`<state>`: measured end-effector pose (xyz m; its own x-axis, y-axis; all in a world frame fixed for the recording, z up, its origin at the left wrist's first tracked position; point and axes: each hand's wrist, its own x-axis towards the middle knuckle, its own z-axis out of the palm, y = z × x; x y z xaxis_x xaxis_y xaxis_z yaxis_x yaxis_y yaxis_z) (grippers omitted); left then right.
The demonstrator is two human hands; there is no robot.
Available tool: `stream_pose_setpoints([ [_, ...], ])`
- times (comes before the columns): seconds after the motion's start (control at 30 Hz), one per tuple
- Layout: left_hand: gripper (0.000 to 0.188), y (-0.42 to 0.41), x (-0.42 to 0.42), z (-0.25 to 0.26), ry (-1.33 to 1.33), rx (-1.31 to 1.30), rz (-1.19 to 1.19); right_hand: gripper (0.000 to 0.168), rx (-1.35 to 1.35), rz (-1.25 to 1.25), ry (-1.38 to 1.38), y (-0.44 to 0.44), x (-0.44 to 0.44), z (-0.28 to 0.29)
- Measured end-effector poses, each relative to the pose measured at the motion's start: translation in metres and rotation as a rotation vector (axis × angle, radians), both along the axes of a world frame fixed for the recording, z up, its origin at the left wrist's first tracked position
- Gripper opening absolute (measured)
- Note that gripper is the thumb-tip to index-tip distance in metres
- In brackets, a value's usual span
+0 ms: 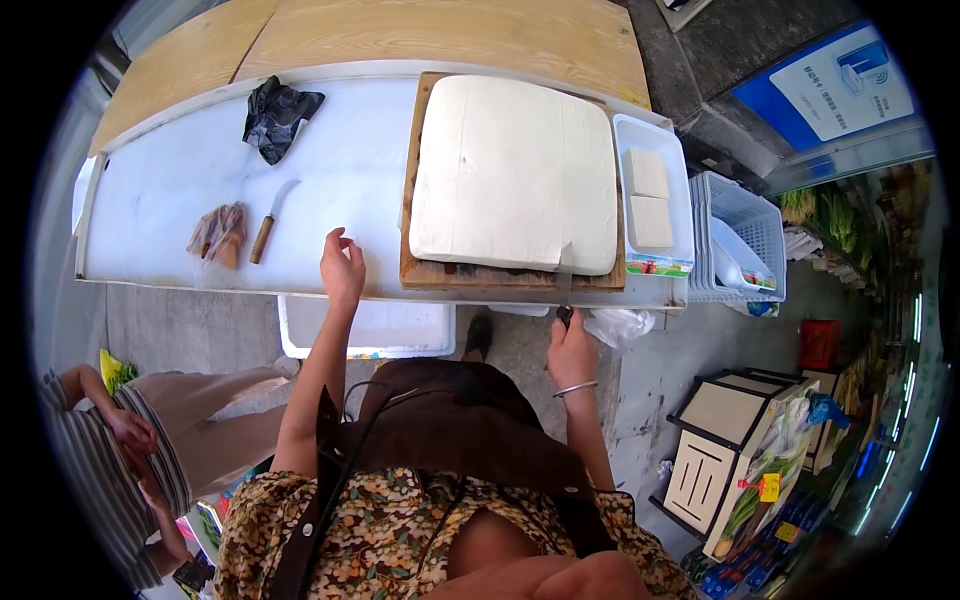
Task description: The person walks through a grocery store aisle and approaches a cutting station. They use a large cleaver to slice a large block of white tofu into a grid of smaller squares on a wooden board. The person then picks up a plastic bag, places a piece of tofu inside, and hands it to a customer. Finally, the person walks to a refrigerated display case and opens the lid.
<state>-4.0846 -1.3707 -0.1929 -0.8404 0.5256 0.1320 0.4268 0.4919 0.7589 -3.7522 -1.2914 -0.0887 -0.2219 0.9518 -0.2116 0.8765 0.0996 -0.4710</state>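
Observation:
A large white slab of tofu [516, 172] rests on a wooden board [409, 274]. My right hand [573, 351] grips a thin-bladed knife [565, 289] by its dark handle at the table's near edge. The blade points away from me and overlaps the slab's near right edge; whether it cuts in, I cannot tell. To the left of the board, my left hand [343, 268] hovers over the table with loosely bent fingers and nothing in them. Right of the board, a white tray [624, 135] carries two cut tofu blocks [649, 196].
On the white tabletop [165, 157] lie a black plastic bag [277, 120], a curved knife with a wooden handle [266, 225] and brown pieces in clear plastic [223, 234]. Stacked baskets [739, 225] adjoin the right end. A foam box [367, 330] sits below; a person [127, 442] stands left.

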Motion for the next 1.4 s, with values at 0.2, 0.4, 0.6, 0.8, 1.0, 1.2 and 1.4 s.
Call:
stream_pose_setpoints([
  [0.2, 0.029, -0.002, -0.001, 0.001, -0.005, 0.024, 0.008, 0.028, -0.013, 0.003, -0.072, 0.019, -0.015, 0.010],
  [0.4, 0.028, -0.001, 0.000, 0.000, 0.002, 0.049, 0.003, 0.028, -0.124, -0.051, -0.056, 0.036, -0.023, 0.012],
  [0.6, 0.028, -0.001, -0.002, -0.002, -0.016, 0.043, 0.022, 0.030, -0.128, -0.061, -0.051, 0.048, -0.030, 0.010],
  [0.8, 0.027, -0.002, -0.002, -0.001, -0.014, 0.055, 0.020, 0.031, -0.131, -0.061, -0.089, 0.064, -0.039, 0.009],
  [1.0, 0.027, -0.002, -0.003, -0.003, -0.035, 0.058, 0.023, 0.032, -0.114, -0.034, -0.083, 0.083, -0.041, 0.000],
  [1.2, 0.027, -0.002, -0.002, -0.002, -0.038, 0.060, 0.034, 0.030, -0.186, -0.072, -0.085, 0.093, -0.055, 0.017],
  [1.4, 0.027, -0.001, -0.002, 0.000, -0.055, 0.064, 0.043, 0.030, -0.162, -0.084, -0.057, 0.099, -0.061, 0.019],
])
